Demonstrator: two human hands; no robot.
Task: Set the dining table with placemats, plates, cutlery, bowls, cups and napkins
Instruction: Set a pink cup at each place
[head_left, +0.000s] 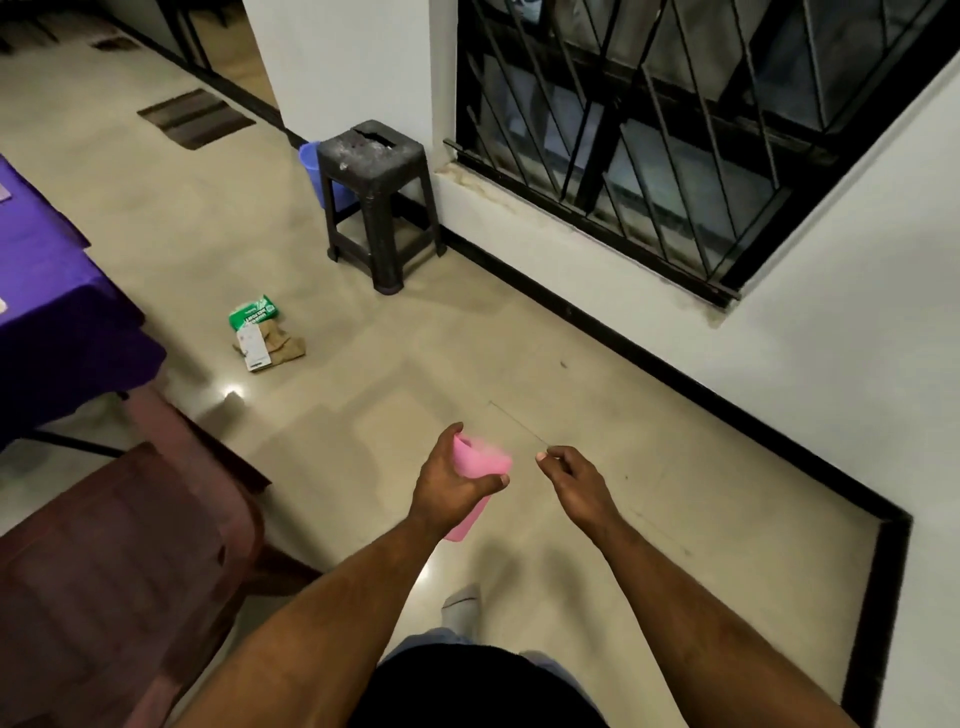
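Person standing on pale polished floor, pink plastic cup in left hand, away from the table.

Left hand (457, 480) wraps fingers and thumb round a tall pink plastic cup (475, 483), held tilted over the floor (467, 343), rim pointing away. Right hand (571, 480) just beside it, holding nothing visible, fingers loosely curled, thumb and forefinger near touching. Purple-clothed table (57, 312) at far left edge, well apart from cup. Dark brown plastic chair (119, 561) near left forearm. Black plastic stool (376, 200) by the wall, blue bucket (311, 169) behind it. Green packet and brown paper scraps (260, 332) lie on floor. Barred window (675, 130) at right.
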